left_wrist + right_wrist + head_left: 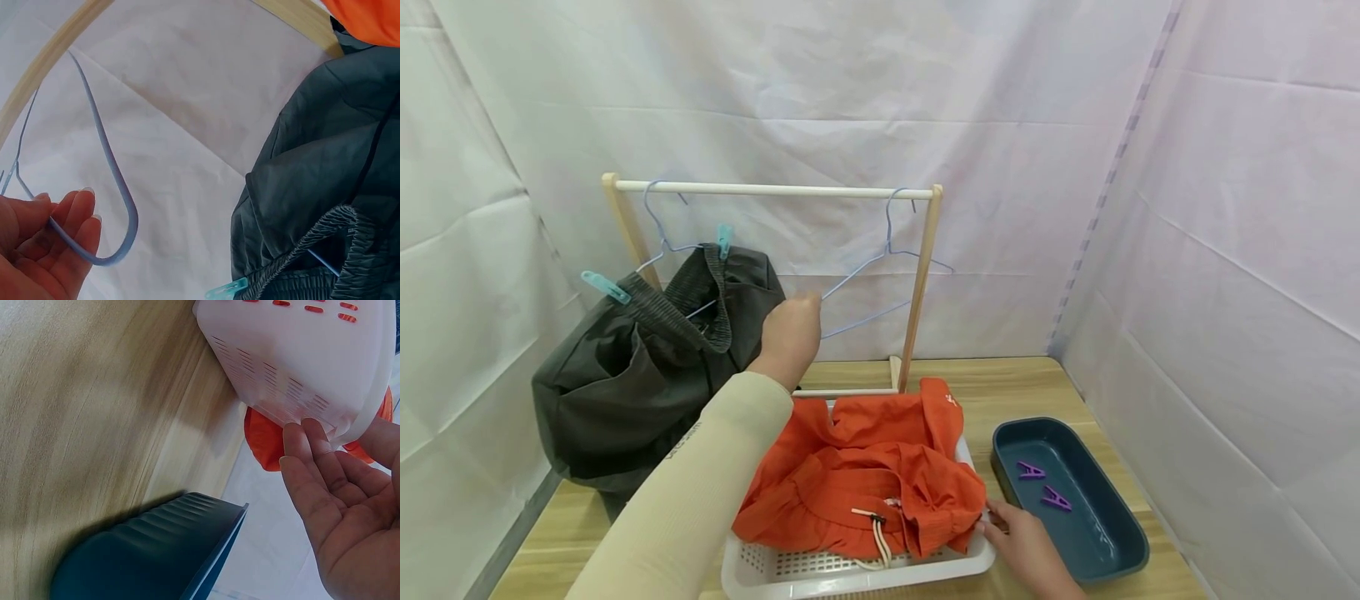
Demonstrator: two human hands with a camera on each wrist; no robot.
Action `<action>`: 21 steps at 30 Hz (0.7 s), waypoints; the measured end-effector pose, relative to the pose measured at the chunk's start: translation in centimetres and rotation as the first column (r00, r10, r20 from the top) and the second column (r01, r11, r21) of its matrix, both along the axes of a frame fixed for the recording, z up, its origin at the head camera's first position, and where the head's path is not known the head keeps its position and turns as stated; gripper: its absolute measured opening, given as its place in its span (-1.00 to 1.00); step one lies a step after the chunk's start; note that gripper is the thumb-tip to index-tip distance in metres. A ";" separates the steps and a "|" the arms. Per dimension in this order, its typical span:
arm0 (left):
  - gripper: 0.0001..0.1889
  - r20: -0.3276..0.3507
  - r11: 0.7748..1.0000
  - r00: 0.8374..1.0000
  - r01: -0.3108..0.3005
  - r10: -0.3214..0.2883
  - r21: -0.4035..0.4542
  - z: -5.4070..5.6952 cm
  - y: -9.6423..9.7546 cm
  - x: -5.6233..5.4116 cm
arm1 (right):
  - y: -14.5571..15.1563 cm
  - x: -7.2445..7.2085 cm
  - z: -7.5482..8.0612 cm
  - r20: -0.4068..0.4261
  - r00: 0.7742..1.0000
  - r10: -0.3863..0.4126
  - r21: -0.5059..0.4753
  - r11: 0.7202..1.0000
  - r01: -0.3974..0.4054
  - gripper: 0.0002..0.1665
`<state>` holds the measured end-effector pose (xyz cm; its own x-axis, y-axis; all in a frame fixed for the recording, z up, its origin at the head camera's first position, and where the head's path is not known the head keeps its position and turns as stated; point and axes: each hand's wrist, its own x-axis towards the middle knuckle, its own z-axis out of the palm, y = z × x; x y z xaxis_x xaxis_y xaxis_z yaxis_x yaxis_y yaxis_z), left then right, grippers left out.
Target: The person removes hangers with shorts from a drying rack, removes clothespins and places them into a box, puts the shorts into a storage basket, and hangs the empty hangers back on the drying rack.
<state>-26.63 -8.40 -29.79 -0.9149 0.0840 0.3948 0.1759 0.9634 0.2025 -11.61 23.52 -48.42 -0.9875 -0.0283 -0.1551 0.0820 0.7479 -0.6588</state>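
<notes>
- Blue hanger (133, 219): thin, smooth wire with a rounded end, hooked over the right part of the rack's white rod (775, 190), beyond the basket.
- The left hand (793, 333) pinches its left end between thumb and bent fingers.
- Orange garment (820, 500): crumpled, with a gathered waistband and a pale drawcord, heaped in the white basket (940, 570) at the near middle.
- The right hand (1026, 542) grips the basket's near right corner, thumb over the rim, fingers against the outer wall.
- Only the head view shows the hanger's hook and two purple clips (1057, 498) in the dark blue tray (1108, 533) on the right.
- The left wrist view reveals the hanger's rounded end, hidden by the hand in the head view.
- The right wrist view alone shows the basket's slotted outer wall.
</notes>
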 end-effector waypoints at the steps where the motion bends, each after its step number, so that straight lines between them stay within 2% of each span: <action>1: -0.90 -0.004 1.000 1.000 0.002 -0.002 0.002 -0.1 0.0 0.0 | 0.0 0.0 0.0 -0.002 1.000 0.000 0.000 1.000 0.000 -0.45; 11: -0.89 -0.058 0.999 0.998 0.041 -0.039 0.036 -0.6 -0.5 0.1 | 0.0 0.0 -0.1 -0.006 1.000 -0.007 0.007 1.000 0.007 -0.45; 21: -0.87 -0.037 0.999 0.998 0.043 -0.042 0.016 -0.8 -0.9 0.6 | -0.2 0.0 0.0 0.004 1.000 -0.016 0.015 1.000 0.016 -0.44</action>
